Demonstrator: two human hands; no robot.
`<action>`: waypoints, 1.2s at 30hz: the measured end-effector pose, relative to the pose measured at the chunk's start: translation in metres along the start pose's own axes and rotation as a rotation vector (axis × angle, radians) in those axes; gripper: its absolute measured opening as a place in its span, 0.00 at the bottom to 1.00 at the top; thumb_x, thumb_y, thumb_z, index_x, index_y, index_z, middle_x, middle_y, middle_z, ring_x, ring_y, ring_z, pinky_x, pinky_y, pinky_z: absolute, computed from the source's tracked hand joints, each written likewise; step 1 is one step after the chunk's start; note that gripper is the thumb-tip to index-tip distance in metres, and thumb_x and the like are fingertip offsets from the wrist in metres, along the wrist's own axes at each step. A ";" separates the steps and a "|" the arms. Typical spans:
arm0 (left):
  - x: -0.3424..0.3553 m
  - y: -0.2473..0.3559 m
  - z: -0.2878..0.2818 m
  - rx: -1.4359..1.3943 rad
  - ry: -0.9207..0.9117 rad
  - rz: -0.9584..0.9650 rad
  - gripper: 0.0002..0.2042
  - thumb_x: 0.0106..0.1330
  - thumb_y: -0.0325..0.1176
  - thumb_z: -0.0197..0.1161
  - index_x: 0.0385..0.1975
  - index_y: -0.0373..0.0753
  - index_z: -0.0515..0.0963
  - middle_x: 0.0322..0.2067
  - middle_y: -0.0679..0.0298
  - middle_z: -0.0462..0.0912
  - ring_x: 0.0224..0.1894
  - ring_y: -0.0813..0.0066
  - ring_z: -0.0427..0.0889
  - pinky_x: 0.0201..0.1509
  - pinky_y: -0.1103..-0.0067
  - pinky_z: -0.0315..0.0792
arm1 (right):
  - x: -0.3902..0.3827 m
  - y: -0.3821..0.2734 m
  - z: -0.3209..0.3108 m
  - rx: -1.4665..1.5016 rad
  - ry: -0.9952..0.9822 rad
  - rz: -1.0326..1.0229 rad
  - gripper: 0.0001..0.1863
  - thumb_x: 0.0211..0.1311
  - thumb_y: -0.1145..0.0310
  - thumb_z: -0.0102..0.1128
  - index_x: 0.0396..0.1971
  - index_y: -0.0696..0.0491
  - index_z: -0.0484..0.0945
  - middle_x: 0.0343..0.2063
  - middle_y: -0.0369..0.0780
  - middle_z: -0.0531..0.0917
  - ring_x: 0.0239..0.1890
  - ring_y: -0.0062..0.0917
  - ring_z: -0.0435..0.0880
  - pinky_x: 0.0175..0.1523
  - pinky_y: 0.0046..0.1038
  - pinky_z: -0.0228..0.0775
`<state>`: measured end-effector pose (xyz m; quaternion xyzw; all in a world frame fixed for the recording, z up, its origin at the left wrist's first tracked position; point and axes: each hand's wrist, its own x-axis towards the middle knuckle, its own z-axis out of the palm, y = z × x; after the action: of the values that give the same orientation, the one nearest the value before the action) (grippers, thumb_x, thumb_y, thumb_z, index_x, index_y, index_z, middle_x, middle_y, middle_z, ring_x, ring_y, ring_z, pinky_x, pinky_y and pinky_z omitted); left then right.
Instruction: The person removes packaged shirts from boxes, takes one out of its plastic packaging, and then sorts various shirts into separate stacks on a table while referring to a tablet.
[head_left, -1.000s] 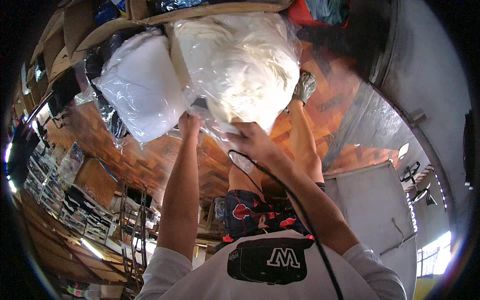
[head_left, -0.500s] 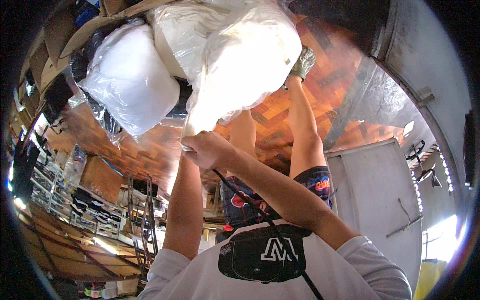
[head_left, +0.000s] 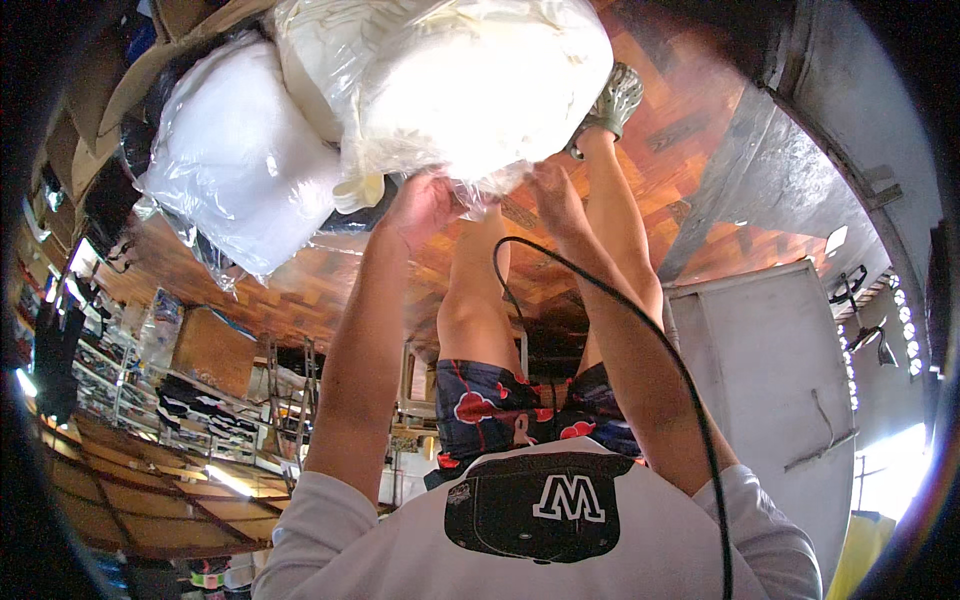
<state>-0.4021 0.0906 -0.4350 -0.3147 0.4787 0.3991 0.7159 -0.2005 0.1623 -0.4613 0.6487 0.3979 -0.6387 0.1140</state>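
A bulging clear plastic bag (head_left: pixel 470 95) packed with white, cloth-like contents fills the upper middle, brightly lit. My left hand (head_left: pixel 425 205) grips its crumpled near edge, the fingers slightly blurred against the plastic. Further right, my right hand (head_left: pixel 550 190) pinches the same edge, its fingertips partly hidden by the bag. Loose folds of clear plastic hang between the two hands. A pale cream strip (head_left: pixel 358 192), perhaps cloth, sticks out just left of my left hand.
Another clear bag of white material (head_left: pixel 240 160) lies to the left, beside cardboard boxes (head_left: pixel 100 85). A black cable (head_left: pixel 640 315) loops over my right forearm. A grey panel (head_left: pixel 760 370) stands at the right, above a wood-patterned floor (head_left: pixel 670 150). Shelves (head_left: pixel 130 370) stand at the left.
My hands, together at the bag's gathered, drawn-out neck before, are now apart along its near edge. The neck is no longer drawn out, and the cable has swung right.
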 end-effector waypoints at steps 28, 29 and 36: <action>0.101 -0.011 0.059 0.518 -0.157 0.135 0.20 0.50 0.35 0.66 0.44 0.38 0.75 0.54 0.52 0.72 0.56 0.61 0.73 0.61 0.68 0.63 | 0.169 0.049 -0.033 0.630 0.292 0.402 0.30 0.52 0.52 0.67 0.49 0.51 0.65 0.37 0.40 0.75 0.32 0.27 0.76 0.30 0.33 0.70; 0.099 -0.014 0.056 0.432 -0.133 0.240 0.17 0.52 0.36 0.65 0.40 0.38 0.74 0.52 0.50 0.73 0.54 0.59 0.74 0.62 0.67 0.62 | 0.161 0.053 -0.028 0.610 0.337 0.399 0.39 0.46 0.54 0.72 0.55 0.54 0.61 0.43 0.44 0.75 0.39 0.28 0.78 0.33 0.34 0.73; 0.081 -0.007 0.034 0.390 -0.101 0.101 0.14 0.57 0.37 0.56 0.39 0.37 0.70 0.55 0.42 0.69 0.54 0.52 0.75 0.62 0.65 0.65 | 0.129 0.029 -0.020 0.596 0.398 0.353 0.43 0.44 0.57 0.73 0.55 0.61 0.58 0.49 0.52 0.74 0.52 0.38 0.75 0.56 0.33 0.66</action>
<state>-0.3630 0.1369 -0.4990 -0.1255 0.5254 0.3496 0.7655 -0.1839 0.2040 -0.5877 0.8228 0.0922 -0.5585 -0.0506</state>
